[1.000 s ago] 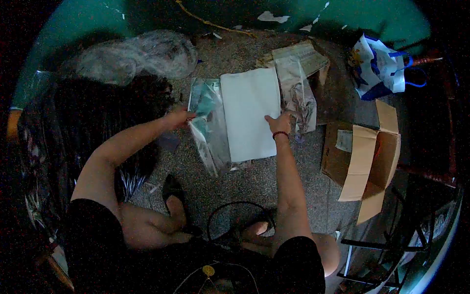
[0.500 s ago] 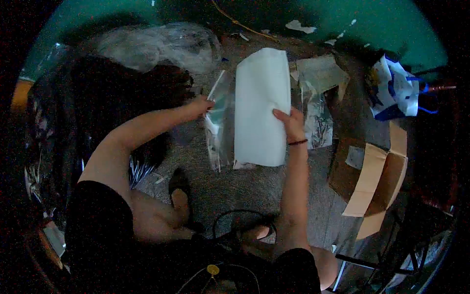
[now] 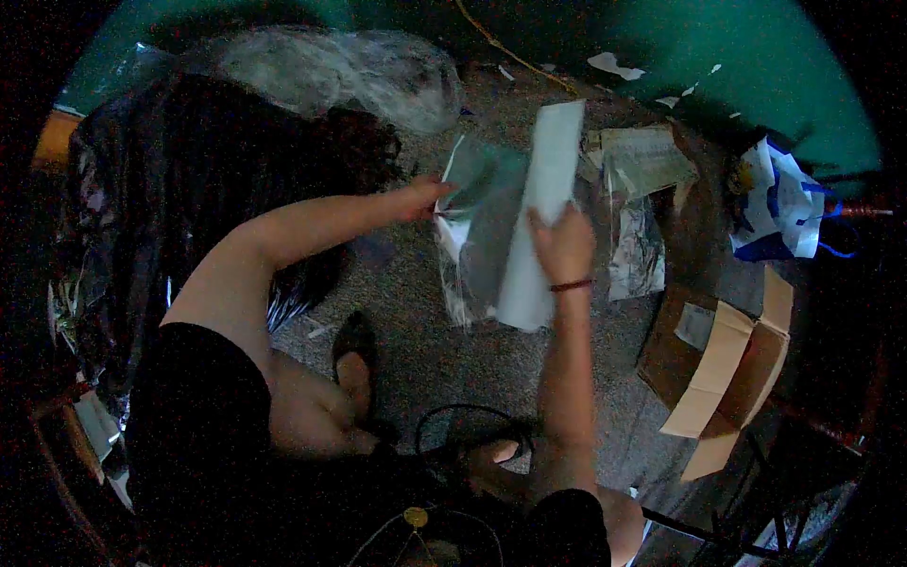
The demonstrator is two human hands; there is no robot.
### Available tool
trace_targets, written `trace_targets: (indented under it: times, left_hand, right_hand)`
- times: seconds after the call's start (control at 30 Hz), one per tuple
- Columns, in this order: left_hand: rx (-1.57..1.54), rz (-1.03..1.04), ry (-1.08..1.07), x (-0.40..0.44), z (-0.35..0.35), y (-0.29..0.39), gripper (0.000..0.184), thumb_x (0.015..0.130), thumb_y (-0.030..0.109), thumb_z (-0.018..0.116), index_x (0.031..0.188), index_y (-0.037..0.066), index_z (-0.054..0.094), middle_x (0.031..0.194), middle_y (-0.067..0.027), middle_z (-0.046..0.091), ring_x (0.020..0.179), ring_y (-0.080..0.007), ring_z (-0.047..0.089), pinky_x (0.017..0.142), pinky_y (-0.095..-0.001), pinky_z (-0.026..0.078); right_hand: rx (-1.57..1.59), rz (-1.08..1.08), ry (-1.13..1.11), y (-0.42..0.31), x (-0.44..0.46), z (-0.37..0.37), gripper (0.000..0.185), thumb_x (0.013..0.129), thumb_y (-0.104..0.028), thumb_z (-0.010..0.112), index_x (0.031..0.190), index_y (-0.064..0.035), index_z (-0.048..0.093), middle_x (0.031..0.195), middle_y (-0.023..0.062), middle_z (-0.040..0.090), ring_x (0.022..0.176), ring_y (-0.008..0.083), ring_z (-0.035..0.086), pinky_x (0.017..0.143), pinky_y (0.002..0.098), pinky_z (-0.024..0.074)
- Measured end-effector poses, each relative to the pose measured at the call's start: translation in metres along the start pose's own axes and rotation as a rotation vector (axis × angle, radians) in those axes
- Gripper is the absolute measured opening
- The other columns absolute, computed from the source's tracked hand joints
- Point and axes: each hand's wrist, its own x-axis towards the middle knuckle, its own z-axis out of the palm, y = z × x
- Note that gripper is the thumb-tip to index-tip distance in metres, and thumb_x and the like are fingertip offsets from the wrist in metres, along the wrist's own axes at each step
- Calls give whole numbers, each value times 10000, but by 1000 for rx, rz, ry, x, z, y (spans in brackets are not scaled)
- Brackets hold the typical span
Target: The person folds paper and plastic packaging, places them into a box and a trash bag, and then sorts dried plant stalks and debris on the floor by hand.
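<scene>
My left hand [image 3: 427, 197] is closed on the left edge of a clear plastic bag [image 3: 480, 227], which hangs spread out in front of me. Just to the right, my right hand [image 3: 564, 244] grips a white sheet [image 3: 555, 151] by its right side. The sheet looks narrow, seen tilted or nearly edge-on, and its lower part lies beside or against the bag. Whether it is inside the bag I cannot tell. More clear plastic [image 3: 637, 250] lies on the floor right of my right hand.
An open cardboard box [image 3: 710, 369] stands at the right, with a white and blue bag [image 3: 779, 203] behind it. Papers [image 3: 647, 156] lie beyond the plastic. Dark wrapped material [image 3: 189, 180] and clear film [image 3: 340, 76] fill the left and back left. A cable loops near my feet.
The white sheet has lifted and turned from a broad face to a narrow one. My right hand has turned with it. The view has shifted, so the surroundings appear further right.
</scene>
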Motion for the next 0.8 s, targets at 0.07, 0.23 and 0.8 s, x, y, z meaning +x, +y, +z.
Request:
trace_targets:
  times: [0.07, 0.23, 0.8]
  left_hand:
    - [-84, -108, 59, -6, 1, 0, 493, 788, 427, 502, 1128, 77, 429, 1021, -64, 527, 848, -192, 530, 716, -383, 430]
    - [-175, -60, 46, -14, -11, -5, 652, 761, 514, 481, 1210, 55, 367, 1164, -131, 448, 1038, -258, 451, 860, -410, 367]
    - [568, 106, 266, 9, -4, -24, 905, 610, 510, 639, 1170, -122, 313, 1110, -238, 466, 1004, -315, 492, 836, -360, 407]
  right_hand:
    - [142, -53, -169, -14, -13, 31, 622, 686, -484, 583, 936, 82, 522, 775, 235, 574, 740, 348, 573, 656, 385, 451]
    - [288, 103, -305, 8, -22, 71, 567, 707, -438, 580, 981, 56, 524, 920, 226, 558, 840, 343, 548, 708, 396, 447]
    - [28, 252, -171, -16, -53, 107, 1089, 561, -576, 633, 1286, 46, 110, 1328, 268, 115, 1239, 401, 96, 914, 579, 200]
